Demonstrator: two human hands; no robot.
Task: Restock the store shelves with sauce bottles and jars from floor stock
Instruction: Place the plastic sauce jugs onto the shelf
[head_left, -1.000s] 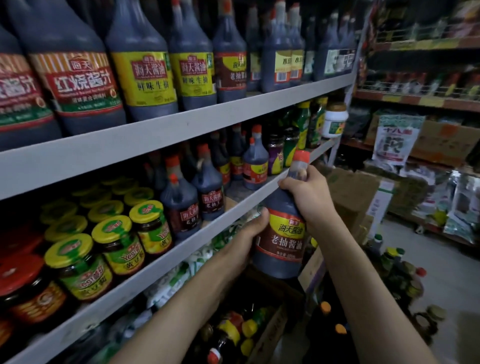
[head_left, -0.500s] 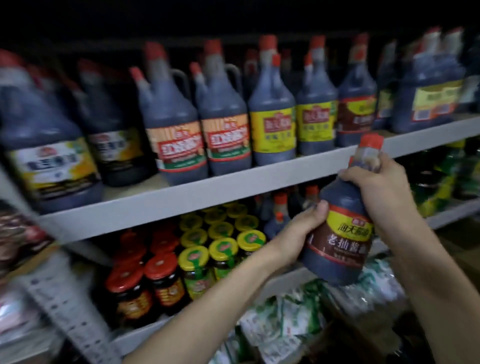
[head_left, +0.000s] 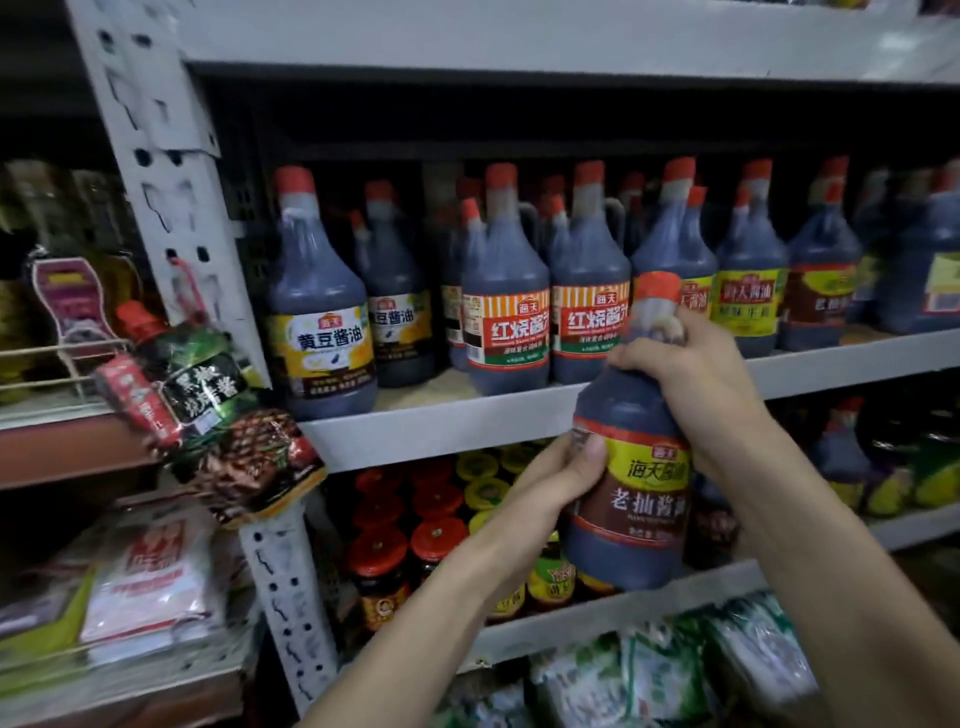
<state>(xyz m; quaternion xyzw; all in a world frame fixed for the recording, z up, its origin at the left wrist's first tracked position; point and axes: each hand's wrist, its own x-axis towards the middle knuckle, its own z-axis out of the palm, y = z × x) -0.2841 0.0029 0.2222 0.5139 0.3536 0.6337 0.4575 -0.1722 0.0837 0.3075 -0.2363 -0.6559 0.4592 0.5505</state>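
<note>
Both hands holding dark soy sauce bottle (head_left: 631, 483) upright in air, in front of grey shelf edge (head_left: 441, 428). Right hand (head_left: 691, 374) wrapping neck under red cap. Left hand (head_left: 558, 475) gripping label side, thumb lying across front. Soy bottle row (head_left: 506, 312) standing just behind on shelf.

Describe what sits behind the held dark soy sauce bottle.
The dark plastic soy sauce bottle covers part of the grey metal shelf edge and yellow-lidded glass jars; what stands directly behind it is hidden.

Our right hand (head_left: 691, 379) hides the neck of the soy sauce bottle (head_left: 623, 415); far-right shelf bottles (head_left: 930, 249) blur, labels unreadable.
</note>
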